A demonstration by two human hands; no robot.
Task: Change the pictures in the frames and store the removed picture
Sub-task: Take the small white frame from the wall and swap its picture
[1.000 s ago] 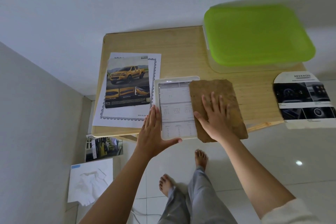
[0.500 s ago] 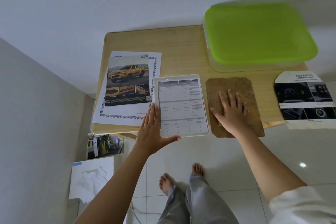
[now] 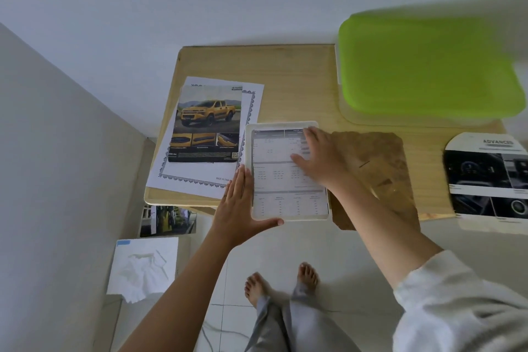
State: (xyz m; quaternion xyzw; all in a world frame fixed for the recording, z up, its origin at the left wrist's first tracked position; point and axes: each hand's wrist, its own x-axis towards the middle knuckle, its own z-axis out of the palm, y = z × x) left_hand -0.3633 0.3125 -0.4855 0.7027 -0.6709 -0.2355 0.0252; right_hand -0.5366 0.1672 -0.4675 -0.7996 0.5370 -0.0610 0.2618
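Right hand (image 3: pixel 320 157) has left the backing board (image 3: pixel 380 177) beside it and now lies flat on the framed sheet (image 3: pixel 283 180); left hand (image 3: pixel 240 208), open, braces the frame's (image 3: pixel 288 125) edge, ready for removal

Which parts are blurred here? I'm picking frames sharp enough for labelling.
Head view: the green lid smears along its top and right edges; the table sheet in the white frame is too soft to read; the truck picture stays fairly sharp; wide-angle bending at the edges.
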